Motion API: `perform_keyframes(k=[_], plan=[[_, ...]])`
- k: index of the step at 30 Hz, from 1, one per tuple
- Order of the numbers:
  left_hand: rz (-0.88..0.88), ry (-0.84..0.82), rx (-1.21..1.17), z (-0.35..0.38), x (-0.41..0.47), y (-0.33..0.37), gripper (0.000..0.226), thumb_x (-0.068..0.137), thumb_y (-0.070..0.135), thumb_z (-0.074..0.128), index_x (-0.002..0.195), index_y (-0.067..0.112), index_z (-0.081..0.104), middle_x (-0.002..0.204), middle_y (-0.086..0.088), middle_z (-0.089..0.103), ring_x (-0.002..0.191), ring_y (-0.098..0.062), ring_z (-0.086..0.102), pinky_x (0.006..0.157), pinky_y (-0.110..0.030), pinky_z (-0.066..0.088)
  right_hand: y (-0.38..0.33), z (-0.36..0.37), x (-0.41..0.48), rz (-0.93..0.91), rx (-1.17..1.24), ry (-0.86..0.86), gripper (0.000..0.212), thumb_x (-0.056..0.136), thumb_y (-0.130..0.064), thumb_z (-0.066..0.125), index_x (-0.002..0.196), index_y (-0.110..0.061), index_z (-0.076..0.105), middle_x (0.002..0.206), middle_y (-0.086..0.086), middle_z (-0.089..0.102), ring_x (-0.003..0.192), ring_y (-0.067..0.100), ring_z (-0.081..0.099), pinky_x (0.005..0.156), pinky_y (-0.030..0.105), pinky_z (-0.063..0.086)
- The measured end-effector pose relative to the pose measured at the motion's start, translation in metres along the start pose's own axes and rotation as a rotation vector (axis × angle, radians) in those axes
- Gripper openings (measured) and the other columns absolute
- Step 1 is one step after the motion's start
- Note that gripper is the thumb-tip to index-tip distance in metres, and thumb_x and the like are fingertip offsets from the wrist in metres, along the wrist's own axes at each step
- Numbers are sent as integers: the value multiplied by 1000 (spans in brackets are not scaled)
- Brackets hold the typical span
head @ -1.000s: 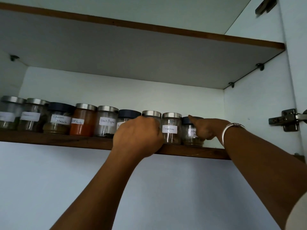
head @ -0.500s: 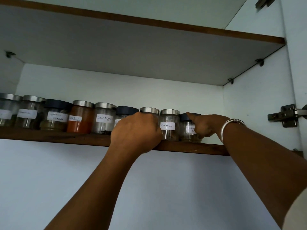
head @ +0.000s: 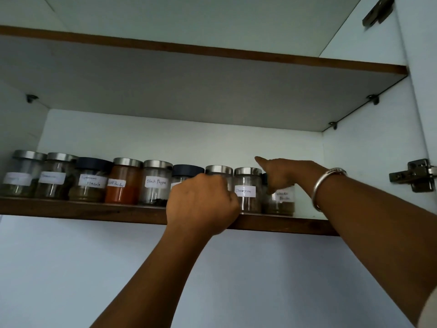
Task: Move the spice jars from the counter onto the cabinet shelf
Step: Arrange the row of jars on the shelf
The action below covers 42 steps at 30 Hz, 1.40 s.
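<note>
A row of labelled glass spice jars stands on the wooden cabinet shelf (head: pixel 71 209), among them garam masala (head: pixel 91 183), an orange chilli powder jar (head: pixel 123 183), black pepper (head: pixel 156 183) and cinnamon (head: pixel 247 192). My left hand (head: pixel 201 204) is curled into a fist around a steel-lidded jar (head: pixel 218 170) just left of the cinnamon, hiding its body and part of a dark-lidded jar (head: pixel 186 171). My right hand (head: pixel 288 174) sits over the lid of the rightmost jar (head: pixel 282 200), thumb down its side, index finger pointing up and left.
An upper shelf (head: pixel 212 50) hangs close above the jars. The cabinet's right wall carries a metal door hinge (head: pixel 416 175). Bare shelf runs from the rightmost jar to that wall. A metal bracelet (head: pixel 326 185) is on my right wrist.
Both hands stay at the same jars. My right hand has risen slightly over the rightmost jar's lid, and the view has shifted a little.
</note>
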<state>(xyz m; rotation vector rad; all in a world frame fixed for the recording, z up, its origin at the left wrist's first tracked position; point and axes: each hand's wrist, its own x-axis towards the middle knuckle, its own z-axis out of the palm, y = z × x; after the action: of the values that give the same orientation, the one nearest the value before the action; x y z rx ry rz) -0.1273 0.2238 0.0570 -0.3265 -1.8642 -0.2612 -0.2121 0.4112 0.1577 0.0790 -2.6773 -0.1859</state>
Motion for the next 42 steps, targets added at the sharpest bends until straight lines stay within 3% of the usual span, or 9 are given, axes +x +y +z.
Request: perform_keyframes(k=[5,11,15,19,23,26,32,40,42], plan=[[-81,-5,-10,-1,0,-1,30,83,37,40,59,19,43,55,3,46,50,-10,45,46,-21,28,-30,5,23,-64,-104,122,76,80,-14,66,144,-15,25,143,10,41,125,31,46,98,45,44],[-123,-39,18,-2,1,-1,24,83,37,41,67,21,49,59,4,45,52,-10,42,47,-21,26,-35,13,35,-72,-157,144,46,80,-10,57,125,-14,49,125,11,47,105,31,56,88,44,51],[-116,-68,48,-1,1,-1,25,83,37,41,64,20,45,58,4,43,50,-10,39,46,-21,22,-36,10,32,-88,-115,165,45,81,-11,54,125,-12,43,116,9,53,95,25,54,86,43,50],[-51,-118,30,-3,4,-5,31,82,38,42,58,19,39,57,3,42,51,-11,38,47,-23,23,-37,9,31,-86,-103,162,49,83,-9,53,129,-8,36,84,0,45,84,22,50,80,40,51],[92,-244,2,-12,5,-29,35,87,40,35,69,16,53,65,-1,54,62,-16,52,58,-27,42,-38,13,28,-123,-156,156,53,80,-7,60,129,-8,38,110,8,52,99,26,55,86,41,51],[130,-185,50,-19,-2,-52,47,89,45,25,63,18,53,60,0,54,55,-13,52,52,-23,37,-41,16,30,-174,-218,158,69,78,-9,66,138,-10,32,132,12,43,117,30,47,94,44,47],[160,-68,117,-20,-13,-56,54,83,48,13,61,19,53,52,2,47,47,-8,44,46,-20,28,-47,16,31,-132,-259,125,69,79,-6,61,140,-14,30,134,14,27,113,32,46,89,45,49],[155,-38,150,-18,-13,-53,48,83,45,16,57,20,47,51,3,42,45,-7,37,44,-21,24,-42,16,33,-105,-79,98,59,80,0,54,133,-10,33,133,12,25,94,28,52,83,38,50],[149,-16,172,-17,-13,-54,49,84,44,18,59,19,52,51,2,42,45,-8,36,44,-21,22,-41,17,34,-85,-53,87,62,81,-1,53,136,-13,29,134,11,25,100,30,52,86,41,50]])
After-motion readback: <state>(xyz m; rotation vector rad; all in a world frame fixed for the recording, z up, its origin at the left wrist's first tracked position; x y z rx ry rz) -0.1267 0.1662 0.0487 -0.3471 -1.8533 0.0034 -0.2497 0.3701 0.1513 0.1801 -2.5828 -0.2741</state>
